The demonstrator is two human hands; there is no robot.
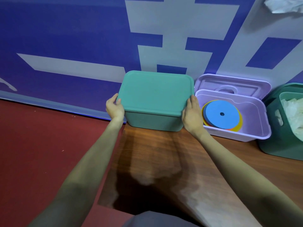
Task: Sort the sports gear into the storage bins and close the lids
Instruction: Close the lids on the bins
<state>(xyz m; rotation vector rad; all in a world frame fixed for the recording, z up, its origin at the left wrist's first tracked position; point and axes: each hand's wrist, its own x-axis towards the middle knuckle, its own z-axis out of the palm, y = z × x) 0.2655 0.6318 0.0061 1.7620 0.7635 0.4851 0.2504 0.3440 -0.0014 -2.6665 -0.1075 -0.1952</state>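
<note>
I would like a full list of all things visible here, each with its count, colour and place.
teal bin: one, teal, on the wooden board, lid on
teal lid: one, teal, on top of the teal bin
purple bin: one, lilac, right of the teal bin, open
purple lid: one, lilac, standing behind the purple bin
discs: a stack, blue on top, inside the purple bin
green bin: one, dark green, far right
left hand: holds the lid's left edge
right hand: holds the lid's right edge
</note>
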